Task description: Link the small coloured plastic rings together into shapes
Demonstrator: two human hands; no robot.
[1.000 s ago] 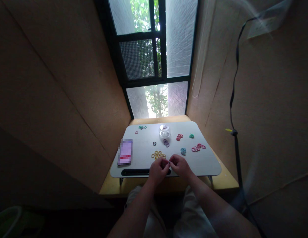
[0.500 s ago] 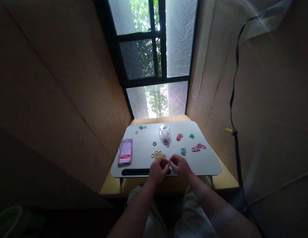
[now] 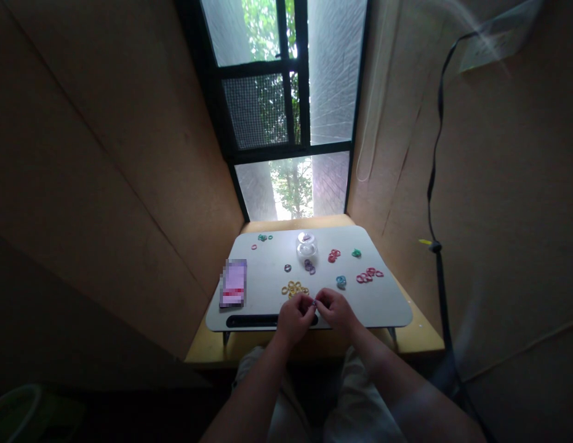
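Observation:
My left hand (image 3: 293, 317) and my right hand (image 3: 335, 309) meet over the near edge of a small white lap table (image 3: 388, 304). Both hands are closed in a pinch, their fingertips touching around a tiny purple ring (image 3: 314, 303). Just beyond the hands lies a cluster of yellow rings (image 3: 294, 288). Farther off are purple rings (image 3: 309, 266), a blue ring (image 3: 341, 281), pink rings (image 3: 368, 275) and red rings (image 3: 333, 255).
A clear round jar (image 3: 306, 245) stands at the back of the table, with green rings (image 3: 263, 237) at the far left. A blurred purple packet (image 3: 233, 282) lies at the left edge. Brown board walls close both sides; a window is ahead. A black cable (image 3: 434, 184) hangs at the right.
The hands have stayed at the table's near edge, their fingertips shifting slightly around the small ring. Nothing else on the table has moved.

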